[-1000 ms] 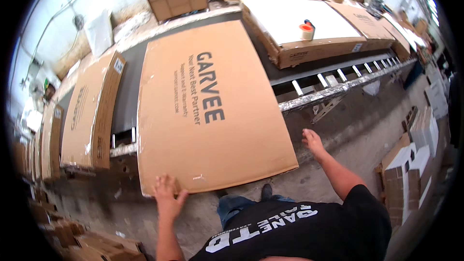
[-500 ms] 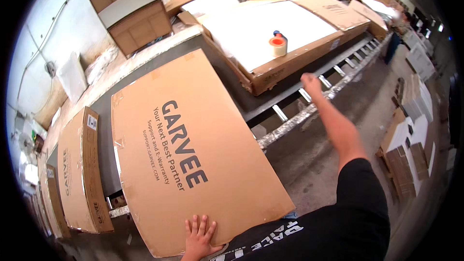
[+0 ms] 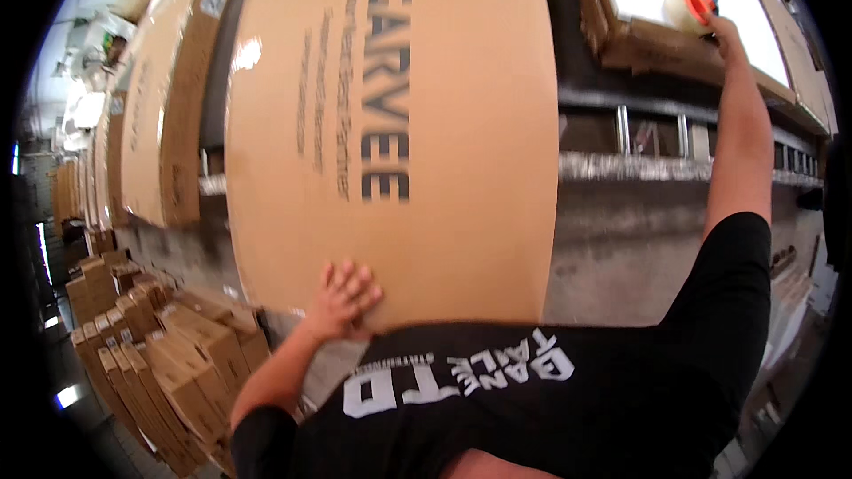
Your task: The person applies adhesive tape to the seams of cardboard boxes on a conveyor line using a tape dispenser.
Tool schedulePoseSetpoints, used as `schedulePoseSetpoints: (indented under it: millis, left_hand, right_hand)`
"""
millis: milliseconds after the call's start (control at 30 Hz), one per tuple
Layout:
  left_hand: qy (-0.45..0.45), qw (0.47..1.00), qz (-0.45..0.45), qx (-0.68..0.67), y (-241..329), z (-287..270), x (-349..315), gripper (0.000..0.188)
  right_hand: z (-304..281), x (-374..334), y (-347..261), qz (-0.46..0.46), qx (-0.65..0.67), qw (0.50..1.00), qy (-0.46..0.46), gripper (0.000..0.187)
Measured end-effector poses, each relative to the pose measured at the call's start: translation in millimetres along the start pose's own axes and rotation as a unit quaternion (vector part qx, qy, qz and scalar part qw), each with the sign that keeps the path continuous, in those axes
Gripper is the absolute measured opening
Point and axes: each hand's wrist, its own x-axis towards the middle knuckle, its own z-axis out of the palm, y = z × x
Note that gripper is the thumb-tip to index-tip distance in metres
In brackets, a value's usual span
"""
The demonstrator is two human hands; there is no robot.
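A large, flat brown cardboard box [image 3: 479,142] with dark printing lies in front of me, its near edge by my shirt. My left hand [image 3: 344,302] rests on its near part, palm down and fingers stretched out. At the far right, my right arm reaches out to a packing tape dispenser [image 3: 688,11] with a clear roll, an orange core and a blue part. The fingers of my right hand [image 3: 726,35] close on its side. The dispenser is over the white top of another open carton [image 3: 661,51], by its near edge.
The boxes lie on a conveyor with metal rollers [image 3: 623,130] and a worn side rail [image 3: 635,166]. More flat cartons [image 3: 146,124] line up to the left. Many stacked cartons [image 3: 191,346] stand on the floor at the lower left.
My right hand has reached out over the conveyor to the tape dispenser and closed on it. The view has turned and tipped down. My left hand stays on the box.
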Motion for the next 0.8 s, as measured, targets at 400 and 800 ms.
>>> schedulePoseSetpoints:
  millis: [400,800]
  left_hand:
    - [0.106,0.992,0.056,0.025,11,-21,22,0.098]
    - [0.071,0.977,0.151,0.135,2,-11,-19,0.099]
  right_hand:
    - [-64,-510,-35,-0.369,0.385,0.823,0.194,0.078]
    - [242,-1125,176,0.252,0.759,0.506,0.324,0.054]
